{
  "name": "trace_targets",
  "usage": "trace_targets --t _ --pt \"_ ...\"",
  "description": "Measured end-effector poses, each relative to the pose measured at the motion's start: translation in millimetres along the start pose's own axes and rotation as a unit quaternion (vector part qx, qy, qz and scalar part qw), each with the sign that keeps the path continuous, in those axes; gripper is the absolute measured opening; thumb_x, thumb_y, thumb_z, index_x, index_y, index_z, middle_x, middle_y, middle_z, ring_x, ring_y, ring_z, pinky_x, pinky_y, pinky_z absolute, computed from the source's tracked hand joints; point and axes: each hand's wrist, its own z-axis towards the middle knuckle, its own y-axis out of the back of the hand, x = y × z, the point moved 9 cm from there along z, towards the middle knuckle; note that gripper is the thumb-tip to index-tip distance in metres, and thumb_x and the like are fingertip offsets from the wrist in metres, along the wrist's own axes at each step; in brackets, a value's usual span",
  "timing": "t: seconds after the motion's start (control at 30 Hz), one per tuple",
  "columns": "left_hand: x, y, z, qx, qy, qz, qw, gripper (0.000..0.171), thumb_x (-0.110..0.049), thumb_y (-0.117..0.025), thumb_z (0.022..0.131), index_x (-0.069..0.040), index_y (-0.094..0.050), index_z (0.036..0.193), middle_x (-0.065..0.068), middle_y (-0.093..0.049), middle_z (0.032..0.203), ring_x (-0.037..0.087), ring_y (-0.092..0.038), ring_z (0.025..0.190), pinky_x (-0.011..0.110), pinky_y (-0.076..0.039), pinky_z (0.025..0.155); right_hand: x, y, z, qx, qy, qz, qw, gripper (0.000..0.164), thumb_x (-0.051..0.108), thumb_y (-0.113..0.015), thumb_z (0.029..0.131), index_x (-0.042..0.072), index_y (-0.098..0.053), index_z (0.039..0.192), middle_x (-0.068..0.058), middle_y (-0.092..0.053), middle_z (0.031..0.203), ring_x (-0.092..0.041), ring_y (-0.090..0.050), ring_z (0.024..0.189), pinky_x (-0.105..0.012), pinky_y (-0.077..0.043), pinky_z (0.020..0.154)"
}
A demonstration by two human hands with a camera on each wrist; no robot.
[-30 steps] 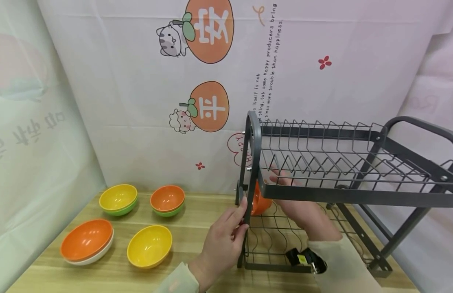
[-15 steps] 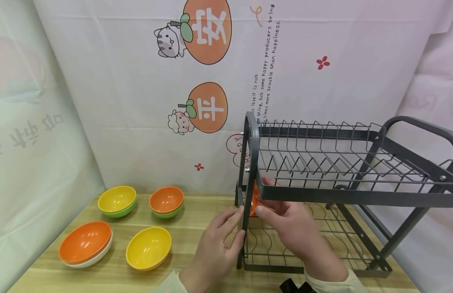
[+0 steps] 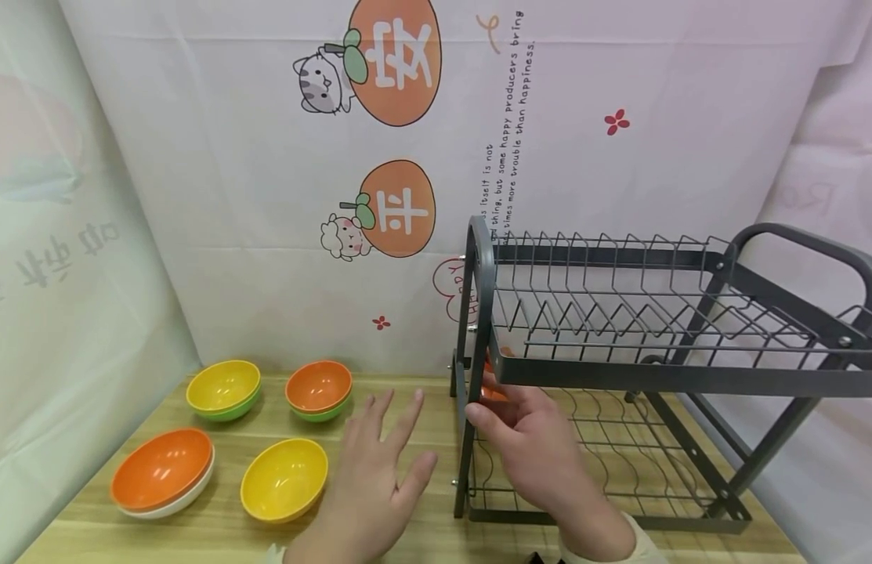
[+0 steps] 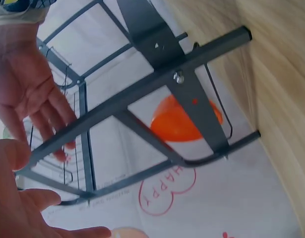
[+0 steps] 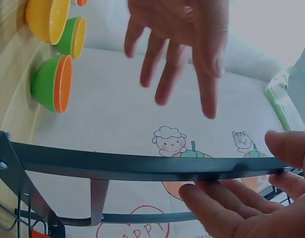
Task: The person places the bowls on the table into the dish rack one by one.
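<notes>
A dark grey two-tier dish rack [image 3: 483, 290] stands on the right side of the table. At the left end of its lower tier sits an orange bowl [image 4: 174, 124], mostly hidden by the post and my right hand in the head view. My right hand [image 3: 537, 446] is at the rack's left front post, its thumb beside the post and its fingers loosely extended. The right wrist view shows those fingers [image 5: 216, 203] close to the frame. My left hand [image 3: 368, 470] is spread in the air left of the rack, holding nothing.
Left of the rack stand a yellow bowl [image 3: 284, 480], an orange bowl in a white one [image 3: 163, 470], a yellow bowl in a green one [image 3: 224, 388], and an orange bowl in a green one [image 3: 319, 388]. A printed white cloth [image 3: 266, 196] hangs behind.
My left hand has left the rack's post and moved left, fingers spreading. My right hand has drawn back from the orange bowl toward the front left post. The bowl stays on the lower tier.
</notes>
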Motion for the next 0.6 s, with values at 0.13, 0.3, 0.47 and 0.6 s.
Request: trace_targets --t 0.13,0.3,0.47,0.6 --pt "13.9 10.6 -1.8 -0.004 0.019 -0.005 0.9998 0.066 -0.058 -0.046 0.091 -0.039 -0.018 0.148 0.013 -0.027 0.148 0.036 -0.025 0.133 0.063 -0.022 0.101 -0.9 -4.8 5.6 -0.012 0.018 0.009 1.0 0.03 0.03 -0.07 0.084 0.026 -0.067 0.113 0.005 -0.067 0.099 -0.009 -0.064 0.082 -0.033 -0.052 0.069" --pt "39.6 22.8 -12.2 0.014 0.074 -0.035 0.9965 0.079 -0.065 -0.051 0.083 -0.043 -0.012 0.148 0.006 -0.021 0.151 0.034 -0.03 0.13 0.061 -0.036 0.094 -2.2 -8.9 11.5 -0.031 0.056 0.012 0.998 0.02 0.02 -0.07 0.085 0.031 -0.069 0.101 0.011 -0.067 0.092 -0.008 -0.063 0.076 -0.032 -0.052 0.064" --pt "77.4 42.7 -28.7 0.046 0.147 -0.072 0.9855 0.09 -0.067 -0.057 0.077 -0.044 -0.007 0.147 0.008 -0.017 0.152 0.04 -0.028 0.13 0.066 -0.033 0.093 -2.0 -9.6 12.6 -0.035 0.08 -0.011 0.996 0.01 0.019 -0.068 0.086 0.027 -0.07 0.091 0.009 -0.066 0.083 -0.009 -0.059 0.066 -0.03 -0.049 0.056" --pt "113.8 58.0 -47.5 0.081 0.227 -0.105 0.9649 0.099 -0.064 -0.063 0.075 -0.045 0.003 0.146 0.017 -0.011 0.152 0.045 -0.025 0.129 0.07 -0.03 0.09 -2.0 -10.1 13.1 -0.027 0.082 -0.017 0.996 0.009 0.018 -0.067 0.088 0.026 -0.07 0.091 0.007 -0.067 0.083 -0.01 -0.059 0.067 -0.03 -0.05 0.057"
